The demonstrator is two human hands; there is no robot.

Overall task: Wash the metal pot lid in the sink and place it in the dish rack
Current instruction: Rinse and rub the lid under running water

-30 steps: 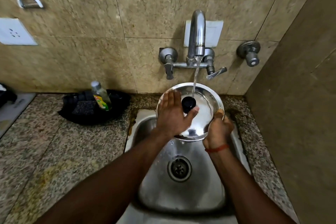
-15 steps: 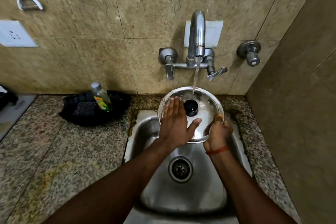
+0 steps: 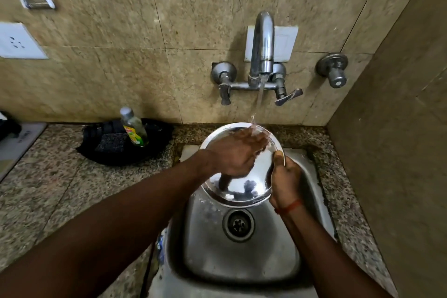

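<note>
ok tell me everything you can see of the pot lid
The lid is round, shiny bare metal, wet and mirror-like. It is held tilted over the sink, its far edge under water from the tap. The right hand grips its right rim; the left hand lies flat across its face and hides its middle.

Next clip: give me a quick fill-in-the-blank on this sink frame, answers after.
The pot lid is gripped at its rim by the ____.
Spread on the lid's face, under the stream from the tap, is the ____.
The soap bottle stands in the black tray to the ____ of the sink.
Missing words: right hand; left hand; left.
</note>
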